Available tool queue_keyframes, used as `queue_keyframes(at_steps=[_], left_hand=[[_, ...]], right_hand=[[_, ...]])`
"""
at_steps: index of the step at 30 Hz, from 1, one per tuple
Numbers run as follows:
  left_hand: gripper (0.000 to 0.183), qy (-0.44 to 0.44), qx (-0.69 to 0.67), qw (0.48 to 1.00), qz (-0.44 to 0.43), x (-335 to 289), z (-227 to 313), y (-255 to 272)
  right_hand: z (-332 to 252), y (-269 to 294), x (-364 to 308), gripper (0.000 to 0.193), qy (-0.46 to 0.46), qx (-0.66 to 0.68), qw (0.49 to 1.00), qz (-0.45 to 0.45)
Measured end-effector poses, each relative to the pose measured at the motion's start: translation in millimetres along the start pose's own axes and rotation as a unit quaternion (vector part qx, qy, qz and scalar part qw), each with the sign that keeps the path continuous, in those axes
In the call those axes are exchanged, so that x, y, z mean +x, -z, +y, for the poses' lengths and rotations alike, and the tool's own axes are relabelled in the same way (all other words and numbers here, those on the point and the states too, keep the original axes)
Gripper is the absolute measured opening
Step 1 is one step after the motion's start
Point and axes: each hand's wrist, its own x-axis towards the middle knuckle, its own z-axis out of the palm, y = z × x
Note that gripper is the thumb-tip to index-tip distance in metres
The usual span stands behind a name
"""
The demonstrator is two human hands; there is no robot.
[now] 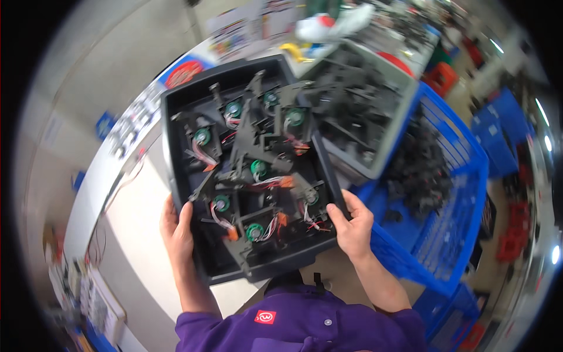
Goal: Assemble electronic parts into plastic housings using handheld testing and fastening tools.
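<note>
Between my two hands is a black plastic tray (214,267), tilted a little in the picture. My left hand (177,230) is closed on its left rim, thumb on top. On the right rim, near the front corner, my right hand (353,226) grips it the same way. Several dark grey bracket-like parts lie in the tray, each with a round green motor-like piece (258,170), white and red wires and an orange connector (286,182). My fingertips under the rims are hidden.
A grey bin (346,167) of dark plastic parts stands right of the tray. Beside it, a blue basket (428,246) holds more black parts. The white table (132,217) curves along the left, with small metallic pieces (135,123) near its far edge. Blue crates (501,135) stand farther right.
</note>
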Motion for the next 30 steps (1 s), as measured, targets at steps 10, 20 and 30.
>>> queue_keyframes(at_steps=[10,20,30], left_hand=[[0.036,-0.055,-0.007,0.965,-0.258,-201.0,24.1,-221.4],[0.038,-0.019,-0.043,0.854,-0.518,-478.1,-39.9,-485.3],[0.032,-0.089,0.005,0.770,-0.631,-593.5,-71.6,-716.7]], right_hand=[[-33.3,275.7,-227.1,0.026,0.094,0.022,0.957,0.275],[-33.1,548.2,-485.6,0.030,0.044,-0.088,0.869,0.484],[18.4,758.4,-515.2,0.032,0.017,-0.088,0.820,0.565]])
